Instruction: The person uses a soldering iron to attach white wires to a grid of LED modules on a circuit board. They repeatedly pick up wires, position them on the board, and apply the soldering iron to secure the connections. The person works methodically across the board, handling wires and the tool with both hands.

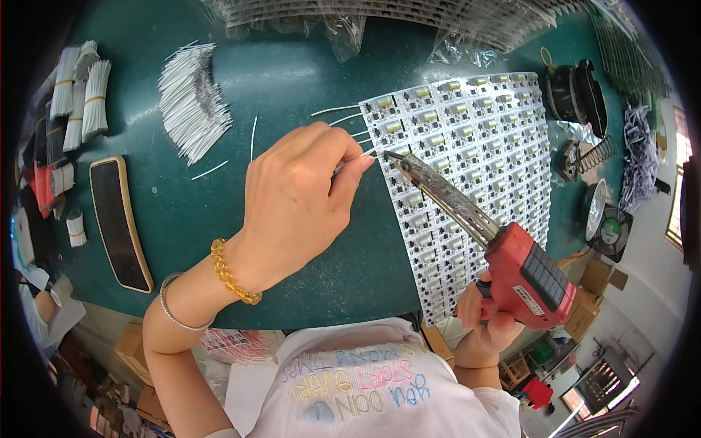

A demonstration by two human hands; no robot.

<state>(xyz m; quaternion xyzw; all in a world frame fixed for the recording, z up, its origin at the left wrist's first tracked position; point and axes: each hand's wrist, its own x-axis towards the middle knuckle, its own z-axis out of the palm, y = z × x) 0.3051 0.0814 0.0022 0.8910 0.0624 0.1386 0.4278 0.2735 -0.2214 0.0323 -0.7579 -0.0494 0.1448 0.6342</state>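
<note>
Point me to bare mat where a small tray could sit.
Free: green mat between the loose pile of white wires and the circuit board panel; also the strip between the phone and the left hand. Crowded: left edge with the wire bundles, right side by the soldering iron stand.

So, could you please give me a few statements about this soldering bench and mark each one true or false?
1. The right hand holds a red soldering gun. True.
2. The left hand lies flat on the phone. False: it pinches a thin white wire at the edge of the circuit board panel; the phone lies apart, to its left.
3. The soldering gun's tip meets the panel's left edge near the left hand's fingertips. True.
4. The loose pile of white wires lies on top of the panel. False: it lies on the green table, left of the panel.
</note>
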